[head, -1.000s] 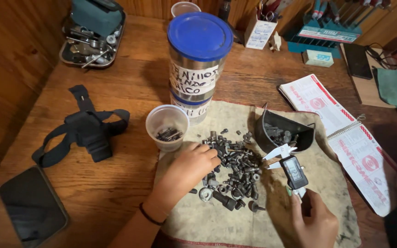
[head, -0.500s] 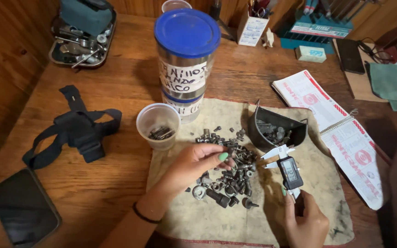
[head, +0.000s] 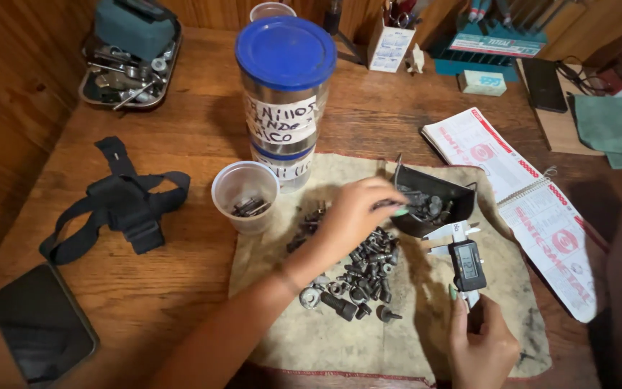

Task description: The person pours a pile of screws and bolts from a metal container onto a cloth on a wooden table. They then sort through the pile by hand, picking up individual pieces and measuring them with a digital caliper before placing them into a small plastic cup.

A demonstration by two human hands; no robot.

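Digital caliper [head: 462,259]: grey body with a dark display, lying lengthwise over the stained cloth, its lower end held in a hand, jaws just beside the black tray. Black tray [head: 433,205]: angular, open-topped, holding dark metal fasteners, resting on the cloth's upper right part.

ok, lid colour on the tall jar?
Blue; the jar lid shows plainly in the head view, its only view.

A single head-worn camera looks steeply down and forward from above the near edge of the brown wooden table [head: 181,130], close over the stained beige cloth [head: 325,338] at lower centre. The table's far edge and wooden wall panels fill the top and left.
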